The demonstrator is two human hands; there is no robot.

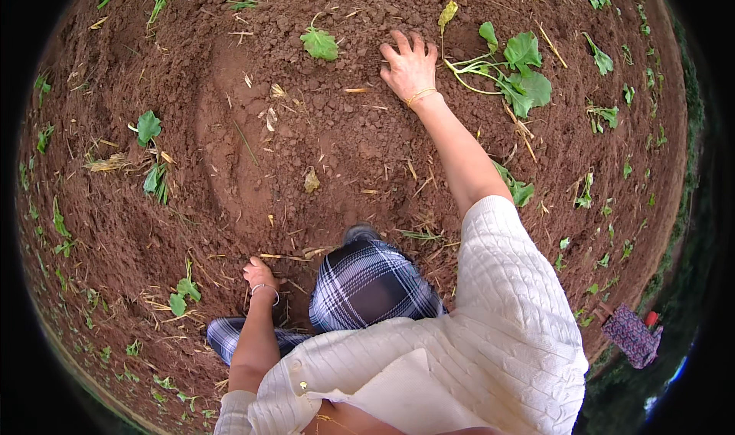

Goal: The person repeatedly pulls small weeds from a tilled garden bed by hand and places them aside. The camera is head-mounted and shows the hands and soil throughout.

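Note:
My right hand [410,68] is pressed on loose reddish-brown soil [344,131], its fingers apart and dirtied at the tips. Just right of it, a broad-leaved green seedling [522,82] leans over with limp pale stems; a yellowed leaf [448,15] rises beside the fingers. To the left of that hand, a single green leaf [320,43] pokes from the ground. My left hand [261,274] is low beside my bent knee in plaid trousers [373,286]. Its fingers are curled near a straw stalk, and whether anything is inside them cannot be made out.
Rows of drooping seedlings run along both sides, such as one at left [148,128] and one at right [603,115]. Dry straw [109,162] is scattered over the clods. Another person in patterned clothing [631,334] is at the far right, near the field's green edge.

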